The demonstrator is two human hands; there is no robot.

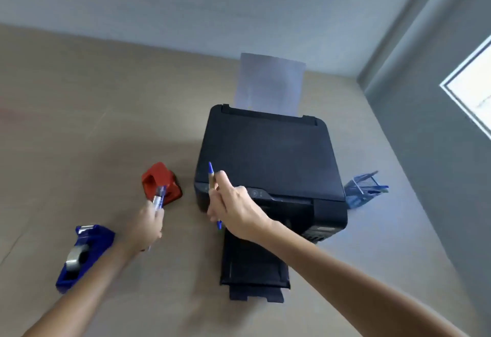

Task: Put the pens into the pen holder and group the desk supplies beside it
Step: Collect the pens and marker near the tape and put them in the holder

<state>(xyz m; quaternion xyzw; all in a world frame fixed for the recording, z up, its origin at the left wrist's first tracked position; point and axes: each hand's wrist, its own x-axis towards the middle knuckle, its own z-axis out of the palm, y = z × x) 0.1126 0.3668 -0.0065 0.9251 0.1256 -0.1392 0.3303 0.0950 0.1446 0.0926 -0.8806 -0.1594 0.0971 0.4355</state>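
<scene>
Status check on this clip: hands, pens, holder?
Left hand gripping pen. Right hand gripping second pen. Pen holder far right, behind printer, which sits between.

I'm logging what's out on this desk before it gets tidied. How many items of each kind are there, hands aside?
Pens: 2, one in the left hand at, one in the right hand at
Pen holder: 1
Tape dispenser: 1
Red desk supply: 1
Printer: 1
Total: 6

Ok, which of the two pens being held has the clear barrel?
The pen in the left hand, near the red hole punch: its barrel looks transparent. The right hand holds a tan pen with blue ends.
</scene>
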